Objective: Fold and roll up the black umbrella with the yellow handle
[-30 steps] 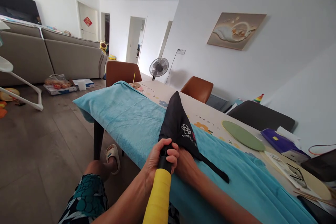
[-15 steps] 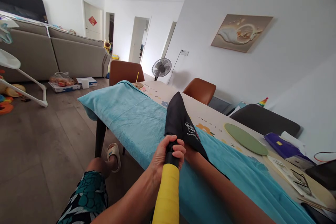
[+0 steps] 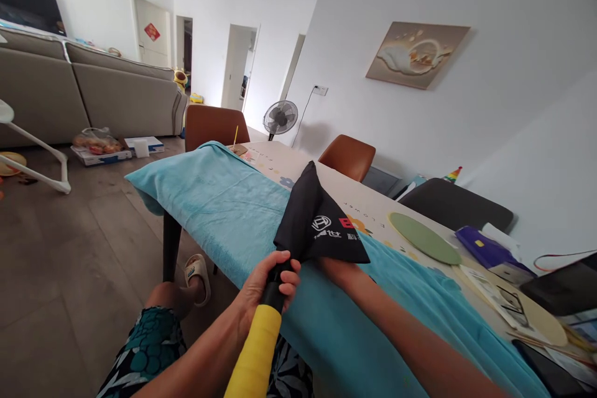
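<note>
A folded black umbrella point(image 3: 311, 219) with white and red logo print points away from me over a blue towel point(image 3: 219, 189) spread on the table. Its handle is wrapped in yellow tape point(image 3: 254, 360). My left hand point(image 3: 263, 283) is closed round the black shaft just above the yellow handle. My right hand point(image 3: 332, 265) is under the black canopy cloth; only the wrist and back of the hand show, the fingers are hidden.
The table's patterned cloth point(image 3: 373, 205) holds a green mat point(image 3: 423, 237), a purple packet point(image 3: 489, 254), papers and a dark device at the right. Brown chairs point(image 3: 215, 126) stand behind the table. A grey sofa point(image 3: 93, 96), a fan point(image 3: 280, 117) and boxes point(image 3: 100, 149) stand beyond, on the wooden floor.
The umbrella has turned so its logo flap spreads out flat to the right. The dangling black strap is no longer seen. The yellow handle has swung lower and to the left.
</note>
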Motion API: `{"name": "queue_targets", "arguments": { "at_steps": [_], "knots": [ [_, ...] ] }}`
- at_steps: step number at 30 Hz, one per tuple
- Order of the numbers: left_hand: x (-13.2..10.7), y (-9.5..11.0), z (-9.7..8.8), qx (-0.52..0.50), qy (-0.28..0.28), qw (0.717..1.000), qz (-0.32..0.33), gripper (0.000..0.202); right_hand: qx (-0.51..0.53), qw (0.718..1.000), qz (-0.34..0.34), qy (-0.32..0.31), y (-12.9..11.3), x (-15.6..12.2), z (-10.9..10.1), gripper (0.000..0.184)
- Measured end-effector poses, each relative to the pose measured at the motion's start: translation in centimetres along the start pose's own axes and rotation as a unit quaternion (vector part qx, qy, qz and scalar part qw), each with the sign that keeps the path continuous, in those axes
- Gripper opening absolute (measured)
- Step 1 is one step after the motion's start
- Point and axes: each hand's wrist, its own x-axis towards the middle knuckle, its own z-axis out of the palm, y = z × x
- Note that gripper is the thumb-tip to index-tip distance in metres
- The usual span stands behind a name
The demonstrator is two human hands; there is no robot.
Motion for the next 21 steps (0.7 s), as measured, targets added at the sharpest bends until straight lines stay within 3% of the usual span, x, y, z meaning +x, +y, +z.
{"name": "queue_targets", "arguments": {
  "at_steps": [4, 9, 15, 18, 21],
  "knots": [
    [-0.6, 0.4, 0.7, 0.177, 0.118, 0.977, 0.031, 0.015, -0.060, 0.997, -0.018, -0.046, -0.2, -0.7, 0.7, 0.040],
    [-1.6, 1.2, 1.7, 0.360, 0.142, 0.921, 0.045, 0.023, -0.104, 0.993, 0.031, -0.036, -0.3, -0.6, 1.1, 0.044],
    [-1.7, 2.2, 1.7, 0.508, 0.191, 0.838, 0.063, 0.027, -0.082, 0.996, -0.005, 0.041, 0.2, -0.2, 0.8, 0.046],
    [-1.3, 2.1, 1.9, 0.486, 0.208, 0.847, 0.062, 0.026, -0.075, 0.996, -0.015, 0.055, 1.2, -0.5, 0.8, 0.044],
    [-0.9, 1.4, 2.1, 0.390, 0.186, 0.901, 0.046, 0.020, -0.089, 0.992, -0.007, 0.093, 2.3, -0.8, 0.1, 0.045]
  ]
}}
